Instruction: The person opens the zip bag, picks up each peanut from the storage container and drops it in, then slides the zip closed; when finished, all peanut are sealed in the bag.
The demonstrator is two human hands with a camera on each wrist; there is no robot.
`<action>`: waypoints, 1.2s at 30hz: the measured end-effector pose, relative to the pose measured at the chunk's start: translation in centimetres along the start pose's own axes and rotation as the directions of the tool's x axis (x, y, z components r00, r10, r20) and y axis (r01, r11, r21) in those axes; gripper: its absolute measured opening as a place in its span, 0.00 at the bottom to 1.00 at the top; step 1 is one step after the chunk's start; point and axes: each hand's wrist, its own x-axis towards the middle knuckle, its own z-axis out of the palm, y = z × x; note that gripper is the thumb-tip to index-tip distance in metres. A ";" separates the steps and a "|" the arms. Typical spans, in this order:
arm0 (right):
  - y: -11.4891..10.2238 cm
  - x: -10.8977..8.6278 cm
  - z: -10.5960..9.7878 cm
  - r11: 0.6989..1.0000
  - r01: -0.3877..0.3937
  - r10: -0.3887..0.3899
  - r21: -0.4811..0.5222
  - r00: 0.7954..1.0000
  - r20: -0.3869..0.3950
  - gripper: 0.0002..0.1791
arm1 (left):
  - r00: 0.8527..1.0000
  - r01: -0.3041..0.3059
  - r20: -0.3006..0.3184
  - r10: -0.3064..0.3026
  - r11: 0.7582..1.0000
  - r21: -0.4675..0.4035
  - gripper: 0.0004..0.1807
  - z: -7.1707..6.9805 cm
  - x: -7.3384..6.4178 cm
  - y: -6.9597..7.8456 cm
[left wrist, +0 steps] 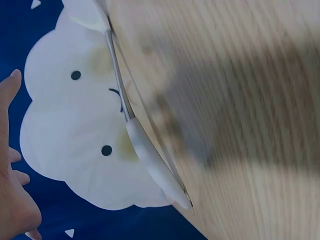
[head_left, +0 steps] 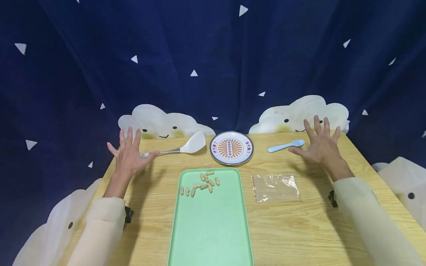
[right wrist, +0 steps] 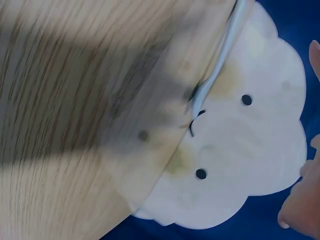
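Observation:
My left hand (head_left: 129, 157) is spread above the left side of the table, its fingers straight and apart. In the head view its thumb overlaps the handle of a white spatula (head_left: 194, 143); the left wrist view shows the spatula handle (left wrist: 156, 162) apart from the hand (left wrist: 17, 200). On the other side my right hand (head_left: 321, 147), also spread, hovers beside a light blue spoon (head_left: 283, 146). Nothing is in either hand. A green tray (head_left: 213, 229) in the middle bears several peanuts (head_left: 203, 187) near its far end.
Behind the tray stands a round plate (head_left: 231, 137) with a red and orange print. A clear plastic bag (head_left: 276, 188) lies flat right of the tray. All rest on a wooden table (head_left: 299, 232), with a dark blue curtain (head_left: 213, 44) hanging along its far edge.

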 end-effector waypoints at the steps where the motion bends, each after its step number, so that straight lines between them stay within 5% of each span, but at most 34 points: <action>1: -0.3 -0.1 0.0 1.000 0.013 -0.013 0.009 1.000 0.008 0.63 | 1.000 -0.009 -0.005 0.009 1.000 -0.011 0.57 0.0 -0.2 0.1; 10: -4.1 -1.8 -0.3 0.984 0.151 -0.158 0.098 0.985 0.070 0.64 | 0.998 -0.069 -0.008 0.068 0.993 -0.092 0.56 0.3 -1.3 2.3; 21: -7.1 -4.7 1.5 0.923 0.329 -0.355 0.198 0.928 0.110 0.61 | 0.986 -0.145 0.055 0.155 0.978 -0.149 0.55 0.4 -1.8 5.7; 31: -9.2 -6.9 3.6 0.904 0.356 -0.408 0.236 0.882 0.235 0.61 | 0.953 -0.280 0.049 0.300 0.928 -0.244 0.47 1.8 -2.8 8.4; 36: -9.4 -7.6 3.9 0.899 0.360 -0.421 0.251 0.867 0.266 0.58 | 0.907 -0.366 0.113 0.407 0.891 -0.268 0.43 2.8 -3.0 10.1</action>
